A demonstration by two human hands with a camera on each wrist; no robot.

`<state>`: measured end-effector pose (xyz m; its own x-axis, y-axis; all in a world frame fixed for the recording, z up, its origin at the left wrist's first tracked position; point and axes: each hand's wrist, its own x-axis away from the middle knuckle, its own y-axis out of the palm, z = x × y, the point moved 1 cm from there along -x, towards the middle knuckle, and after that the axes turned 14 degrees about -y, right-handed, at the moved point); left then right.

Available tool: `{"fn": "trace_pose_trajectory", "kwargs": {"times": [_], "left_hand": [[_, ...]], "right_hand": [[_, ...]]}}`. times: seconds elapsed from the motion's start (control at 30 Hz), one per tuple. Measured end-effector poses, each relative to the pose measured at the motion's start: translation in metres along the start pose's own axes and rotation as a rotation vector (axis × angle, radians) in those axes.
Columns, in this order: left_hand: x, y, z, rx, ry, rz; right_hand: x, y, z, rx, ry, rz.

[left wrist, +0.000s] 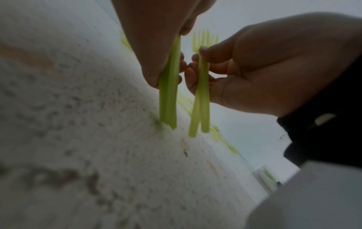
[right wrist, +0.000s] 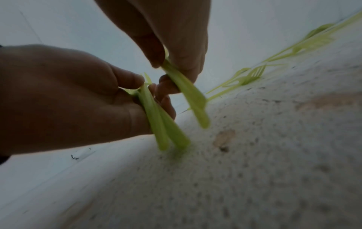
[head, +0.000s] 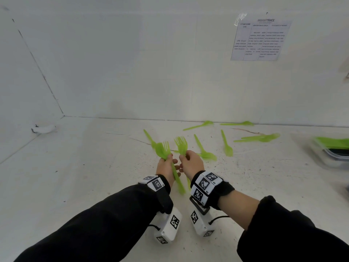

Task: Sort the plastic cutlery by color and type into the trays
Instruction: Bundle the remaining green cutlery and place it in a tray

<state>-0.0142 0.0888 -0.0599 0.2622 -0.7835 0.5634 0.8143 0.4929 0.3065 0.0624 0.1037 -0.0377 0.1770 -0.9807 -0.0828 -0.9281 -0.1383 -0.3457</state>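
My left hand (head: 168,163) grips a small bundle of green plastic forks (head: 164,150), tines up; the handle ends (left wrist: 168,108) touch the white table. Beside it, almost fingertip to fingertip, my right hand (head: 189,161) pinches two more green forks (head: 181,143), whose handles (left wrist: 201,96) hang just above the table. In the right wrist view the right hand (right wrist: 176,46) holds its forks (right wrist: 190,94) tilted, and the left hand (right wrist: 68,96) holds its bundle (right wrist: 160,124). A clear tray (head: 335,158) with green cutlery sits at the far right edge.
Loose green cutlery lies beyond my hands: a spoon (head: 205,154), a fork (head: 227,146), a handle (head: 149,138) behind the left bundle, and spoons near the back wall (head: 198,126), (head: 238,123), (head: 259,138). A paper sheet (head: 260,39) is taped to the wall.
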Motion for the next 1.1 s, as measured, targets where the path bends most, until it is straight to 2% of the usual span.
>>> {"fn": "trace_pose_trajectory", "kwargs": {"times": [0.13,0.2,0.43,0.67,0.73,0.9,1.1], "left_hand": [[0.000,-0.001,0.002,-0.039,0.025,-0.007],[0.001,-0.002,0.002,-0.018,-0.022,-0.026],[0.007,-0.001,-0.001,-0.023,-0.082,-0.067],[0.007,-0.002,0.000,0.040,-0.086,-0.103],[0.007,-0.002,0.001,0.063,-0.111,-0.109],[0.008,-0.002,0.003,0.060,-0.038,-0.118],[0.010,-0.004,0.008,0.183,-0.087,-0.178]], "right_hand": [[0.000,-0.003,-0.001,-0.035,-0.020,-0.036],[-0.001,-0.004,-0.001,-0.032,-0.017,-0.034],[-0.001,-0.001,-0.002,0.120,-0.069,-0.059],[0.000,0.003,-0.005,0.288,-0.206,-0.186],[-0.001,0.001,-0.005,0.321,-0.201,-0.189],[0.000,0.000,-0.012,0.371,-0.234,-0.247],[-0.009,0.002,-0.013,0.308,-0.169,-0.265]]}}
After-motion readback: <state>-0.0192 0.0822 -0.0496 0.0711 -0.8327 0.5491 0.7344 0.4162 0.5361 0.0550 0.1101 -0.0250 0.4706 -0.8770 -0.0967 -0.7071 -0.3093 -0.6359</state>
